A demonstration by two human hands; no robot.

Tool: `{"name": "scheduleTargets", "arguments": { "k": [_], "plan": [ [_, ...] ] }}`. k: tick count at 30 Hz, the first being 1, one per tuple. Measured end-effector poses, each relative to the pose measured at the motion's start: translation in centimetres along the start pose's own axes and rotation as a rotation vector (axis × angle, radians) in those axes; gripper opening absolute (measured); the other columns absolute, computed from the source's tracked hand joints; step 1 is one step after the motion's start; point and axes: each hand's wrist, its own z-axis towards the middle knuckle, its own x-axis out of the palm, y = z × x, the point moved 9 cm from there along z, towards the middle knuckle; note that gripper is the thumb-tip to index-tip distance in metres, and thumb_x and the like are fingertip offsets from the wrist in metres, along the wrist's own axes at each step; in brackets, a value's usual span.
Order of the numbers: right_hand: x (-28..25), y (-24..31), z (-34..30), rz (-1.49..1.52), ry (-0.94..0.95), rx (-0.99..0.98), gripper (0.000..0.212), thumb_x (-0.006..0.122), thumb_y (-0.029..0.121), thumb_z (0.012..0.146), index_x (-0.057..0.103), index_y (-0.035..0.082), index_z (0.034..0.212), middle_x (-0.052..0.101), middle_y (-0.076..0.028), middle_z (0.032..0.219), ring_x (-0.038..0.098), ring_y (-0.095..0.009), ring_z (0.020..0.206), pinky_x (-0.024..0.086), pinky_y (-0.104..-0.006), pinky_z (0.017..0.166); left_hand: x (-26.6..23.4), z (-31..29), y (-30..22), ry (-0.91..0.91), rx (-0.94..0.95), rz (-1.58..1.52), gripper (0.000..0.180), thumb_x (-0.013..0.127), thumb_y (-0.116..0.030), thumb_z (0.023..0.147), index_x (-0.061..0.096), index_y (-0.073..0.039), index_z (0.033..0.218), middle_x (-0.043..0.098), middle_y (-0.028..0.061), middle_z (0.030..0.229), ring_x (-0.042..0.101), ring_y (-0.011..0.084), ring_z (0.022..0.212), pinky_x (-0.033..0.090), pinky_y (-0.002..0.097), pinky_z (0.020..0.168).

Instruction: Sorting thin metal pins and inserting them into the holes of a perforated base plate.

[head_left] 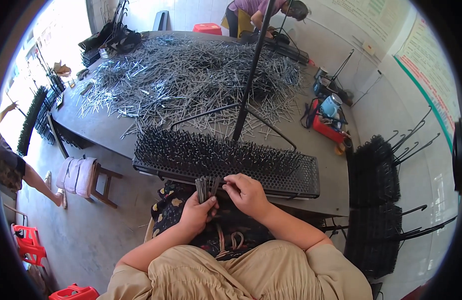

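Note:
My left hand is closed around an upright bundle of thin grey metal rods, their ends sticking up above the thumb. Just right of the bundle, my right hand is pinched, thumb against fingers, close to a few rods that lean apart from the rest. What lies in that pinch is too small to make out. Directly beyond both hands stands a black perforated rack, its left and middle holes filled with many upright dark rods. A black upright pole with slanting braces rises from the rack.
A wide pile of loose metal rods covers much of the grey table. At right are a red tray with tools and hanging black racks. A padded stool and another person's leg are at left; a person bends over the far end.

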Motion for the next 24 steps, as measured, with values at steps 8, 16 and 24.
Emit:
{"name": "scheduleTargets", "arguments": {
  "k": [8,16,24],
  "plan": [
    [3.6,-3.8,-2.1,0.419,0.239,0.465,0.019,0.072,0.015,0.083,0.065,0.0,0.092,0.068,-0.009,0.079,0.064,-0.013,0.07,0.05,-0.0287,0.063,0.6,0.0,0.2,0.055,0.037,-0.051,0.009,0.06,-0.006,0.093,0.053,-0.008,0.099,0.061,0.0039,0.075,0.055,0.0102,0.057,0.036,0.0194,0.042],
    [4.6,-4.1,-3.3,0.556,0.272,0.675,0.009,0.068,0.007,0.087,0.061,0.002,0.083,0.064,-0.002,0.078,0.058,-0.006,0.07,0.046,-0.0233,0.059,0.7,-0.5,0.6,0.063,-0.001,0.034,0.008,0.059,-0.007,0.093,0.055,-0.006,0.1,0.066,0.0073,0.083,0.06,0.0109,0.06,0.036,0.0193,0.041],
    [2.3,-5.7,-3.0,0.596,-0.022,0.571,0.039,0.065,-0.001,0.085,0.048,0.003,0.121,0.062,-0.003,0.08,0.06,-0.009,0.067,0.046,-0.0215,0.055,0.9,-0.7,0.6,0.036,-0.019,0.14,0.007,0.055,-0.008,0.094,0.054,-0.006,0.101,0.067,0.0074,0.085,0.059,0.01,0.061,0.037,0.0202,0.043]
  ]
}}
